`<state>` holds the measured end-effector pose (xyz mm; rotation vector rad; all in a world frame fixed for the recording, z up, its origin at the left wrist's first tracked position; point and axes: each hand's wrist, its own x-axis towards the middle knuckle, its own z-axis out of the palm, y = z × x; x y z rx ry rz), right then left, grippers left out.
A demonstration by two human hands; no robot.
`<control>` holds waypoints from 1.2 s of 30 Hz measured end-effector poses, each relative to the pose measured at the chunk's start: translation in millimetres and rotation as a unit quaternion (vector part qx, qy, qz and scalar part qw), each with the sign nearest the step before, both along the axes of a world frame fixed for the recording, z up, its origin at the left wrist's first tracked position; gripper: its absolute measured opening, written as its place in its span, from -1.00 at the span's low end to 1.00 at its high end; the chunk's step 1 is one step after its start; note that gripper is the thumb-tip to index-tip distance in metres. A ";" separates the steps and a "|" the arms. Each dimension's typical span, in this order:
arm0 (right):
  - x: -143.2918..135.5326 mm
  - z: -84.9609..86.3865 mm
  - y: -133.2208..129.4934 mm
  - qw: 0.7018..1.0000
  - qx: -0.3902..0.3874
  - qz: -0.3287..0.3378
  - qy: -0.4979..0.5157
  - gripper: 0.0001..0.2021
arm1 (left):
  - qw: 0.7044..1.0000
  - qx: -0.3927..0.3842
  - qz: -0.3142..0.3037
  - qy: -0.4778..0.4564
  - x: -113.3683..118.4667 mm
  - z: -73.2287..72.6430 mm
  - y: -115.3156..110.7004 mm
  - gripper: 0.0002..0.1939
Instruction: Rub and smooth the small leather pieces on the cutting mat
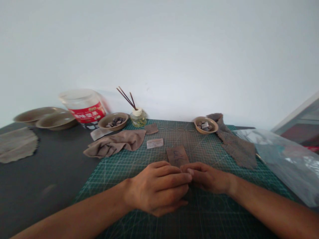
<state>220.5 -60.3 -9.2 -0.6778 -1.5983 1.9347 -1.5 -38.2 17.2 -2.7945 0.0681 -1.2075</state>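
Both hands meet over the green cutting mat (112,177), fingertips touching. My left hand (163,187) is closed, its fingers bent together; whatever they pinch is hidden. My right hand (208,176) is also closed, thumb and fingers pressed together against the left fingertips, and I cannot make out anything between them. Just beyond the hands lies a brown square piece (177,155) with dark markings, its near edge by the fingers. Farther back on the mat are a pale rectangular piece (155,143) and a small brown piece (151,128).
A crumpled brown cloth (119,142) lies left, near a bowl of small pieces (101,123), a red-labelled tub (87,113) and a reed diffuser (138,119). At right are another bowl (215,127), a grey-brown cloth (239,151) and clear plastic (286,159).
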 end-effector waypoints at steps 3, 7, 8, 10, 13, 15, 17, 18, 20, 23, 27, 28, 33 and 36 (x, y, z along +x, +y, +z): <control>0.0 0.6 0.2 1.000 -0.002 0.001 0.005 -0.60 | 1.000 -0.005 -0.004 -0.001 0.6 1.7 -0.6 -0.80; -1.6 -1.4 -0.2 0.997 -0.055 -0.004 0.044 -0.63 | 1.000 -0.008 -0.006 0.003 1.3 1.2 0.7 -0.78; -2.4 -2.4 -0.3 0.995 -0.075 -0.008 0.060 -0.64 | 1.000 -0.014 -0.001 0.001 1.5 0.5 1.6 -0.78; -4.1 -4.3 -0.6 0.989 -0.114 -0.023 0.092 -0.66 | 0.999 -0.032 0.014 -0.006 1.6 -1.3 4.5 -0.77; -5.8 -5.5 -0.8 0.981 -0.142 -0.038 0.125 -0.66 | 0.997 -0.057 0.043 -0.012 1.0 -4.3 10.5 -0.73; -6.2 -4.8 -1.2 0.982 -0.139 -0.037 0.120 -0.68 | 0.996 -0.068 0.056 -0.008 0.3 -6.2 14.1 -0.71; -6.1 -3.5 -1.7 0.984 -0.135 -0.040 0.108 -0.71 | 0.995 -0.078 0.061 0.000 -0.1 -8.1 16.5 -0.69; -6.1 -2.9 -1.9 0.984 -0.135 -0.043 0.106 -0.72 | 0.995 -0.082 0.062 0.004 -0.2 -8.9 17.2 -0.69; -6.0 -2.0 -2.4 0.984 -0.135 -0.049 0.105 -0.71 | 0.994 -0.087 0.061 0.010 0.1 -10.2 17.5 -0.69; -5.9 -1.8 -2.6 0.984 -0.133 -0.054 0.105 -0.66 | 0.994 -0.094 0.062 0.010 0.9 -11.1 17.0 -0.73; -4.7 -2.8 -2.1 0.986 -0.129 -0.053 0.097 -0.61 | 0.991 -0.110 0.073 0.002 1.2 -11.0 16.7 -0.74; -4.4 -3.3 -1.9 0.986 -0.129 -0.051 0.096 -0.61 | 0.991 -0.110 0.075 0.000 1.1 -11.0 16.8 -0.74; -3.3 -5.7 -1.8 0.985 -0.137 -0.042 0.098 -0.60 | 0.992 -0.103 0.070 0.009 0.8 -12.0 17.5 -0.74; -3.4 -6.5 -1.8 0.985 -0.134 -0.037 0.102 -0.62 | 0.993 -0.100 0.065 0.010 1.2 -12.7 17.9 -0.72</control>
